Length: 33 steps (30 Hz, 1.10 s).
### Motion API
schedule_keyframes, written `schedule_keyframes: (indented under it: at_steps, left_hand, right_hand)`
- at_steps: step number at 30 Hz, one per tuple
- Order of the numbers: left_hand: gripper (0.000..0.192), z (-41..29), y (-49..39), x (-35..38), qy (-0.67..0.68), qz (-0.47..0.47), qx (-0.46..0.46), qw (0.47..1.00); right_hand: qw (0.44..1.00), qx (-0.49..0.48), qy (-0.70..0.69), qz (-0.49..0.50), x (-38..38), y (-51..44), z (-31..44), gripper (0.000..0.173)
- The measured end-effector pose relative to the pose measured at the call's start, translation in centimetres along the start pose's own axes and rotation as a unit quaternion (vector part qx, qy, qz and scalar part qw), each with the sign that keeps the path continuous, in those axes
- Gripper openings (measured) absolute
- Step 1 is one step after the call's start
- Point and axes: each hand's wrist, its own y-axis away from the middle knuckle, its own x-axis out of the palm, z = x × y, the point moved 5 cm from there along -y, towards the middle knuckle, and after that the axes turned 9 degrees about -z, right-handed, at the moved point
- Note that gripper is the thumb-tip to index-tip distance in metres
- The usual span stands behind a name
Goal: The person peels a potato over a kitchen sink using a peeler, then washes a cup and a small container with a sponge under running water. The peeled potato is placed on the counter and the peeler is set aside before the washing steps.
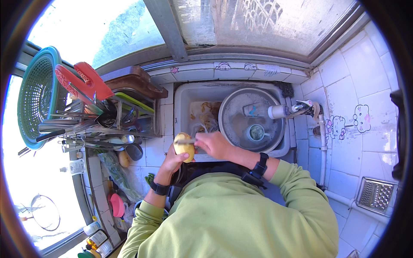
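Observation:
A mostly peeled yellow potato (pixel 184 153) rests in my left hand (pixel 172 160), the thumb across its lower side. My right hand (pixel 213 145) grips a small metal-bladed tool (pixel 185 141), its blade lying over the upper part of the potato. Whether it is a peeler or a knife is hard to tell, as my fingers hide its handle. Both hands are at the front left edge of the white sink (pixel 182 106). Behind them in the sink lie potato peelings (pixel 206 111) and a clear plastic bag (pixel 208 122).
A metal basin (pixel 233 142) of cloudy water holds a cup (pixel 256 132) and a glass (pixel 253 110) under the faucet (pixel 300 106). Left stands a metal rack (pixel 158 119) with utensils, a red oven mitt (pixel 85 82) and a green colander (pixel 38 93). A box grater (pixel 376 196) is at right.

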Motion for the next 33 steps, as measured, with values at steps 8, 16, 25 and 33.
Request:
schedule_keyframes:
  at_steps: [8,16,25,33]
  left_hand:
    - [0.074,-0.9,0.7,1.0,-0.062,0.024,0.01,0.998]
    - [0.075,-2.0,-0.1,-0.4,-0.281,-0.054,0.144,0.947]
    - [0.076,-2.4,0.1,0.1,-0.302,-0.016,0.116,0.946]
    - [0.077,-2.9,0.4,-0.4,-0.391,-0.056,0.1,0.913]
  right_hand:
    - [0.985,0.152,-0.079,0.03,2.3,0.5,-7.4,0.03]
    - [0.986,0.083,-0.135,0.042,-0.6,-0.3,-0.9,0.027]
    - [0.999,-0.025,0.016,0.038,-1.0,-0.5,0.9,0.025]
    - [0.992,0.109,0.047,0.049,-1.6,-0.2,-5.6,0.029]
